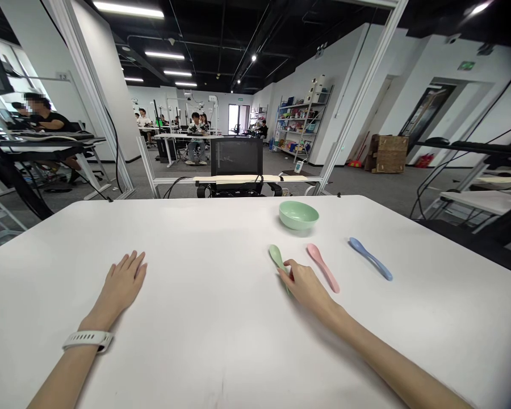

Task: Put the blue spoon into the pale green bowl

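A green spoon (275,254) lies on the white table (187,318), bowl end pointing away from me. My right hand (302,282) has thumb and index finger closed around its handle, hiding part of it. Just right of that hand is a pink spoon (322,266), apart from the fingers. Farther right rests a blue spoon (369,258), set at a slant. Behind the spoons stands a green bowl (298,215), upright. My left hand (121,282), with a pale band on the wrist, lies palm down on the left of the table, fingers stretched out and holding nothing.
Beyond the table's far edge stands a black mesh chair (237,156) by a metal frame (361,85). Shelves (300,122) and a cardboard box (389,153) are farther back. Several people sit at other desks in the background.
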Motion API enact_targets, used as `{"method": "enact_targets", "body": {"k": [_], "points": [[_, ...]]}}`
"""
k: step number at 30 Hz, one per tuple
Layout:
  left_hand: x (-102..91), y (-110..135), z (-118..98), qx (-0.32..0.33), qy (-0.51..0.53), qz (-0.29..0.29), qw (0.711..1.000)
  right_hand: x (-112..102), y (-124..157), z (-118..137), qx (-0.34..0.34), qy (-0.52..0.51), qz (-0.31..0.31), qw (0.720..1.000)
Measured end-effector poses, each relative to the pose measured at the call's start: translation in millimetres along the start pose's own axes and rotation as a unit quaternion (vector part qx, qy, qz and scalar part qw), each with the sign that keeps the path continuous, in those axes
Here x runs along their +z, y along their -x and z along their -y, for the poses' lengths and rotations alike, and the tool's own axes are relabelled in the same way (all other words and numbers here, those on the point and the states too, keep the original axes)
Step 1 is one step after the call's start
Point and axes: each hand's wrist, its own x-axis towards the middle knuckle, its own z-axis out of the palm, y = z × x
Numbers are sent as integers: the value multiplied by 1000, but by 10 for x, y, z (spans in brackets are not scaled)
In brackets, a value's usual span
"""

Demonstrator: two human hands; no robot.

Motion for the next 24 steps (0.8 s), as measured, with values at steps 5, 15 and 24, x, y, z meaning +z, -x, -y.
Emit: {"method": "enact_targets", "body": {"k": [5, 15, 24], "points": [[9, -2, 15, 2, 5, 1, 1000, -10, 2, 5, -6, 2, 1, 1000], [26, -14, 42, -2, 3, 11, 1000, -25, 23, 16, -8, -9, 2, 1000], [-2, 0, 11, -1, 9, 2, 1000, -12, 13, -19, -16, -18, -7, 1000]]}}
